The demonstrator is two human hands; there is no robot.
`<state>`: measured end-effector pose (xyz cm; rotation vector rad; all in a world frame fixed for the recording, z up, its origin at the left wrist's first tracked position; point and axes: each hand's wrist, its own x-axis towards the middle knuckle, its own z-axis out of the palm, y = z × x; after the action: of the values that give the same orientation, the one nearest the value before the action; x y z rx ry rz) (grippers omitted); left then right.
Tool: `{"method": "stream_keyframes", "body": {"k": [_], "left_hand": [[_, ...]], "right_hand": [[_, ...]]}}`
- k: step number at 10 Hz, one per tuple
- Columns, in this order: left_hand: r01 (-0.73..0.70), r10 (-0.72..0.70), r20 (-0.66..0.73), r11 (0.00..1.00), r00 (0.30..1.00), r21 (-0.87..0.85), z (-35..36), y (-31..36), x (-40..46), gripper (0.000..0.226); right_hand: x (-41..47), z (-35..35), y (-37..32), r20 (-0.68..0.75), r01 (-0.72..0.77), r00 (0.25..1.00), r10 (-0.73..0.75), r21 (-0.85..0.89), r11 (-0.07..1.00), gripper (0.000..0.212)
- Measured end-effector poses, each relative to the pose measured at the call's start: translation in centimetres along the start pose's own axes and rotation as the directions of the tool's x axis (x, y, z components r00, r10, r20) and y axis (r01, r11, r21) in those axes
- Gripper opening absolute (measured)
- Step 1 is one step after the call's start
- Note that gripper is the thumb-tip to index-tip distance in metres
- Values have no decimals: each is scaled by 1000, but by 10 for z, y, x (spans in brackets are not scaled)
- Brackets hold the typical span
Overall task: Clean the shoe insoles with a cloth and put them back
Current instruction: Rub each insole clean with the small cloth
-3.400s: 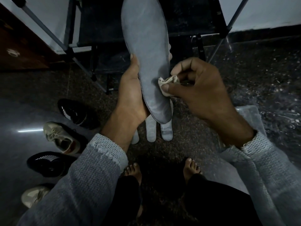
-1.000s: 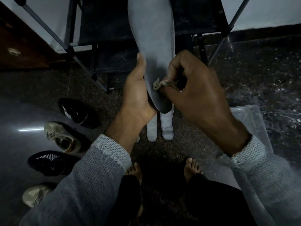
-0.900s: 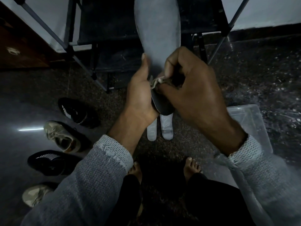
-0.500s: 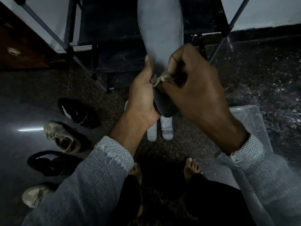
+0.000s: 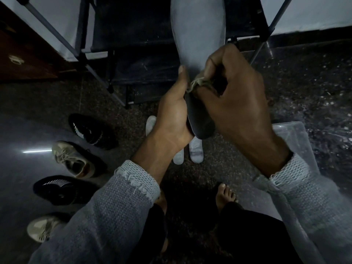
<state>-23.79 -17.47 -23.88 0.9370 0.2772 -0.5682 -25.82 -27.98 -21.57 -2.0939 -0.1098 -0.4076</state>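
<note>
A long grey insole (image 5: 198,27) stands upright in front of me, toe end cut off by the top of the frame. My left hand (image 5: 172,113) grips its heel end from the left, thumb along the edge. My right hand (image 5: 234,96) pinches a small crumpled beige cloth (image 5: 199,83) against the insole's lower part. On the floor below lie other pale insoles (image 5: 196,152), partly hidden by my hands.
Two black shoes (image 5: 89,130) and two beige sneakers (image 5: 74,161) sit in a row on the dark floor at left. A black metal-framed rack (image 5: 133,60) stands ahead. A clear plastic box (image 5: 297,141) lies under my right arm. My bare feet (image 5: 225,195) are below.
The insole and my hands have shifted slightly right. My right hand with the cloth has moved from the insole's right edge to its left edge, close to my left thumb.
</note>
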Motion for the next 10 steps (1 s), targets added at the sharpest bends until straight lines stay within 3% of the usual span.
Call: {"method": "stream_keyframes", "body": {"k": [1, 2, 4, 6, 8, 10], "left_hand": [[-3, 3, -12, 1000, 1000, 22, 4, -2, -2, 50], [20, -21, -51, 1000, 998, -6, 4, 5, -2, 52], [67, -66, -192, 998, 979, -4, 6, 23, -10, 64], [68, -65, -176, 998, 982, 7, 6, 26, -16, 67], [-26, 23, -45, 998, 999, -65, -8, 25, 1, 56], [-48, 46, -32, 998, 998, -51, -1, 15, -1, 43]], "right_hand": [[2, -3, 6, -79, -4, 997, 1, -42, 999, 13], [3, -8, 14, -63, -38, 998, 31, -119, 992, 14], [8, -15, 16, 54, -233, 972, 227, 164, 959, 29], [5, -13, 13, 238, -316, 936, 259, 249, 915, 28], [6, -9, 15, 114, -292, 956, 271, 258, 921, 28], [6, -9, 15, 11, -235, 971, 238, 217, 947, 27]]}}
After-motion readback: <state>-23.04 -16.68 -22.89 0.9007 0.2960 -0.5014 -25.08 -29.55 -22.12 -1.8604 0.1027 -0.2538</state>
